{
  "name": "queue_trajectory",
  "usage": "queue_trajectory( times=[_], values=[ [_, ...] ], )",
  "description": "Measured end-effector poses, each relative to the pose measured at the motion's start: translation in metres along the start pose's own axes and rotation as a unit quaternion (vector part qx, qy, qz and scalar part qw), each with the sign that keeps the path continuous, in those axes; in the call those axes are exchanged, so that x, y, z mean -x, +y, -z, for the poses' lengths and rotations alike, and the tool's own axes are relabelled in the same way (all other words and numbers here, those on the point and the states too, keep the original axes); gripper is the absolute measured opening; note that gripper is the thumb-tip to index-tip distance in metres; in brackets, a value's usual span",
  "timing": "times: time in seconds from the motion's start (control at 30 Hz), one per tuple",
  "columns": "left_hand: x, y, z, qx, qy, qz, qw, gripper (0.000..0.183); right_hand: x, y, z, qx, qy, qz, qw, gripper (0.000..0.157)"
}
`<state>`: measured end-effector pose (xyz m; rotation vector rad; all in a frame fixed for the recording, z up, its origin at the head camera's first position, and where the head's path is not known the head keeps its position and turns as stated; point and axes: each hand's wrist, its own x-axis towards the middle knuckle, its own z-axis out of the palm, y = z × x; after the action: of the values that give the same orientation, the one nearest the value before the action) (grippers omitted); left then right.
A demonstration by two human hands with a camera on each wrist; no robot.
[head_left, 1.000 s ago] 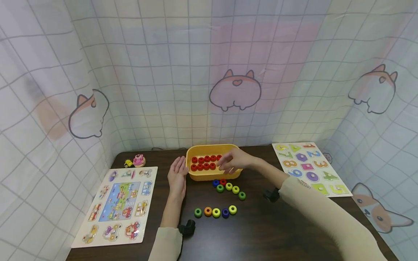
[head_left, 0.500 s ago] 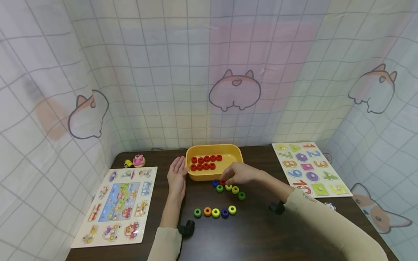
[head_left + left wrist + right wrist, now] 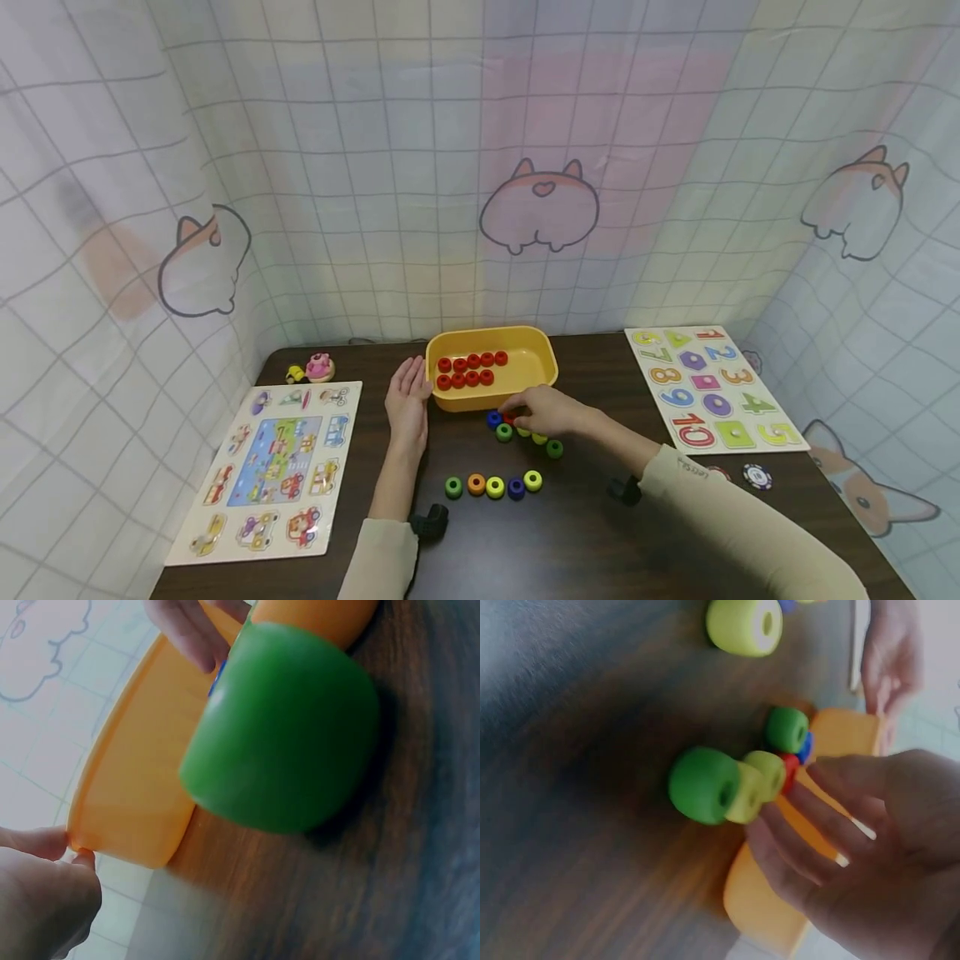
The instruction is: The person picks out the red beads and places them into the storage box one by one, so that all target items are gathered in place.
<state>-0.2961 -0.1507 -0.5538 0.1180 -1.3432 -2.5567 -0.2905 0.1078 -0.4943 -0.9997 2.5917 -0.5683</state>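
Note:
The yellow tray holds several red beads in two rows toward its left. My left hand lies along the tray's left end, fingers extended, thumb at the rim; the left wrist view shows the fingertips touching the tray corner. In front of the tray, my right hand has thumb and fingertips around a red bead, which the fingers partly cover in the head view. Close around that bead are a blue bead, a green bead and two yellow-green beads.
A loose row of green, orange, yellow and blue beads lies nearer me. A vehicle puzzle board is at left, a number puzzle board at right. Poker chips and small toys lie farther out.
My right hand has come from over the tray down to the red bead in front of it. The tray has shifted slightly away from me; the left hand stays at its end.

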Motion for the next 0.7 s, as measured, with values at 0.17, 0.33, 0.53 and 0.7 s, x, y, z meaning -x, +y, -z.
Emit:
queue_trajectory(
  times=[0.17,0.33,0.53,0.7],
  values=[
    [0.004,0.01,-0.003,0.011,-0.012,0.011,0.9998,0.058,-0.005,0.0,-0.012,-0.003,0.05,0.01,0.999,0.026],
    [0.007,0.014,-0.006,0.021,-0.017,0.012,0.9995,0.059,-0.009,0.0,-0.02,-0.057,0.043,0.014,0.997,0.028],
    [0.005,0.009,-0.004,0.006,-0.016,0.005,0.9998,0.06,-0.01,0.002,-0.023,-0.129,0.014,0.008,0.991,0.031],
    [0.003,0.006,-0.001,0.003,-0.016,-0.001,0.9999,0.061,-0.008,-0.001,-0.012,-0.198,0.001,0.005,0.98,0.03]
  ],
)
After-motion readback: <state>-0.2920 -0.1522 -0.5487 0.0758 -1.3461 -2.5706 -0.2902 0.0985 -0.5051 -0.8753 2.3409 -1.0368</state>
